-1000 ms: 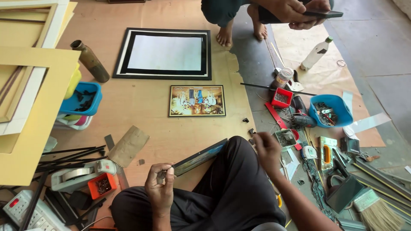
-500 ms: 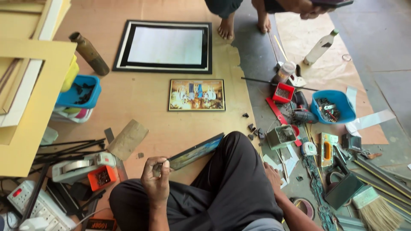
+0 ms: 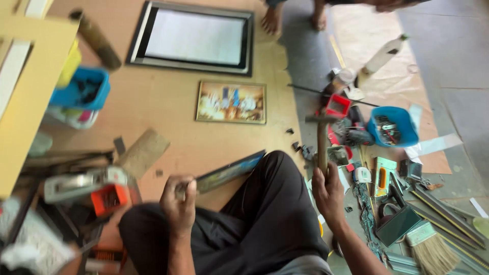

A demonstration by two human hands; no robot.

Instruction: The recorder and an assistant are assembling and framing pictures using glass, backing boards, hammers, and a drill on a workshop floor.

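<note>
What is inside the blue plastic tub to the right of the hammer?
The blue plastic tub holds a dark heap of small metal bits, perhaps nails or screws; blur hides their kind. Its bottom is covered by them. The right hand holds the wooden-handled hammer upright beside it.

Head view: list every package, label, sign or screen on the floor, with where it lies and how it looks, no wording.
White plastic bottle: upper right on brown paper, lying tilted, dark cap.
Green and white blister pack: right of the right hand, flat, orange tool inside.
Colourful framed print: centre floor, rectangular, golden tones.
Large dark frame: top centre, pale blank panel.
No screens show.
</note>
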